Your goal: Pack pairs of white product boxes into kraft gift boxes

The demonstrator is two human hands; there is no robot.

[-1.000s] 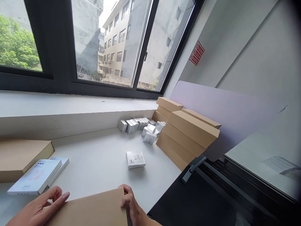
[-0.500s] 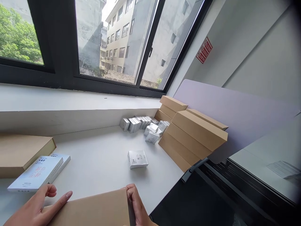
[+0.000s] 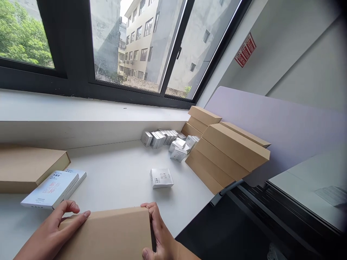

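A brown cardboard box lies at the bottom edge, partly cut off by the frame. My right hand grips its right side, the thumb in front and the fingers over the far corner. At the box's far left corner is my left hand, its thumb along the top edge and its index finger bent above; the other fingers are mostly hidden. Just beyond that hand sit two pale blue-white boxes, one partly over the other. A small silver-white box lies alone on the white table.
Several small silver-white boxes are lined up or heaped by the sill wall. Folded brown cartons stand to their right, against a lilac panel. On the left is another brown box. A black-framed window is behind.
The brown box and both hands have come slightly higher into view. My right thumb now shows on the box's front. The whole view has shifted a little; the other boxes stay put.
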